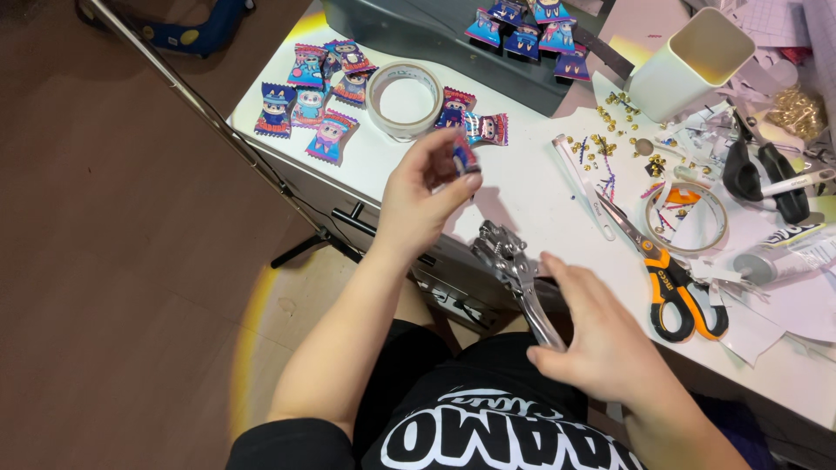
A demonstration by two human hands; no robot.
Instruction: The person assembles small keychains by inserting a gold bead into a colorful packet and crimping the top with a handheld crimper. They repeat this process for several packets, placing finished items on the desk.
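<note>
My left hand (pixel 424 196) is raised over the near edge of the white table (pixel 540 187), its fingers pinched on a small colourful candy packet (pixel 464 155). My right hand (pixel 592 335) is lower, in front of the table edge, and grips the handles of a silver metal punch plier (pixel 514 270). The plier's head points up towards the packet, a short gap below it. More packets of the same kind (pixel 309 96) lie on the table's far left.
A tape roll (pixel 403 97) lies among the packets. Orange-handled scissors (pixel 675 287), another tape ring (pixel 688 218), small gold bits (pixel 614 113), a white cup (pixel 688 61), a grey box (pixel 418 30) with packets on it and paper scraps crowd the right side.
</note>
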